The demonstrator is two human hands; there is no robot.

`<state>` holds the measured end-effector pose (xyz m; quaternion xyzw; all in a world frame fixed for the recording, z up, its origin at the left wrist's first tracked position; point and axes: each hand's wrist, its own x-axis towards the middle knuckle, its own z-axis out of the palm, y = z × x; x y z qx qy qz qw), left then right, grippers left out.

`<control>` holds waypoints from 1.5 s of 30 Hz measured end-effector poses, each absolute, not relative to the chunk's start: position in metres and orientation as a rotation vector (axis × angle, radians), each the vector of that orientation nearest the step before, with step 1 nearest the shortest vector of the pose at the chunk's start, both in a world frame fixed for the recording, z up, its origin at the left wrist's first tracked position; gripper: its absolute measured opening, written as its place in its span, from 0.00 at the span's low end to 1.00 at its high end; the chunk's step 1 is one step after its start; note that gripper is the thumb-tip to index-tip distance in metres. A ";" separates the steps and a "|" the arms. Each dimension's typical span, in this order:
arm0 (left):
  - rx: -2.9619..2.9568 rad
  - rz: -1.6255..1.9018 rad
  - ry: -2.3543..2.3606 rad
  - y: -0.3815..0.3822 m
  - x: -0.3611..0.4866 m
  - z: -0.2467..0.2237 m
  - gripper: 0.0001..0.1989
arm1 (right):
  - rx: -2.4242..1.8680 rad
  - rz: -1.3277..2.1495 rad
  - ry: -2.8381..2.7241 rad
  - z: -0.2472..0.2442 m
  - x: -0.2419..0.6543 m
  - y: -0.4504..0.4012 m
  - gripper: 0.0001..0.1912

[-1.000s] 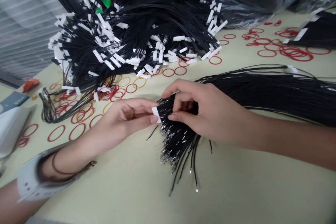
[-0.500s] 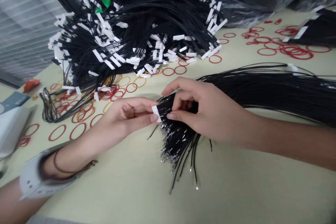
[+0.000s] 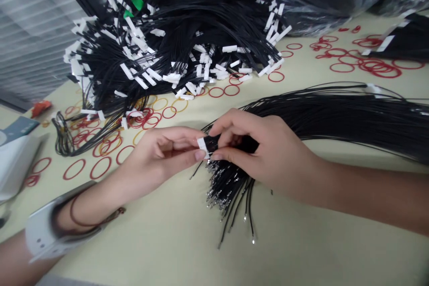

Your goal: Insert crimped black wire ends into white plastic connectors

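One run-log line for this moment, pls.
left hand: pinches white connector | right hand: at its black wires | beyond: black cable heap | red rubber bands: loose on table

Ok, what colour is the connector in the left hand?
White: the connector in the left hand shows best in the head view.

A single camera, worn on the person's head, looks forward and down from above the near side of the white connector (image 3: 202, 147). It stands close — near enough that metal wire tips (image 3: 217, 187) just below the connector show singly. The connector falls near mid-frame; beyond it the view reaches the wire heap (image 3: 208, 22) and, far left, window blinds (image 3: 36, 35).
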<state>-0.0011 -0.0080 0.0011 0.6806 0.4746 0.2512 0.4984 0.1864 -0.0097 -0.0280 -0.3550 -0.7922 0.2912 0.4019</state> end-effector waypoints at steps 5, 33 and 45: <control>1.727 0.611 1.135 -0.010 -0.001 0.002 0.08 | -0.900 0.581 -2.070 -0.029 0.187 -0.013 0.06; 1.616 0.576 1.095 -0.007 0.000 0.002 0.07 | -0.897 0.466 -2.078 -0.034 0.183 -0.018 0.12; 1.689 0.609 1.076 -0.015 0.005 0.000 0.12 | -0.808 0.456 -2.125 -0.036 0.184 -0.018 0.04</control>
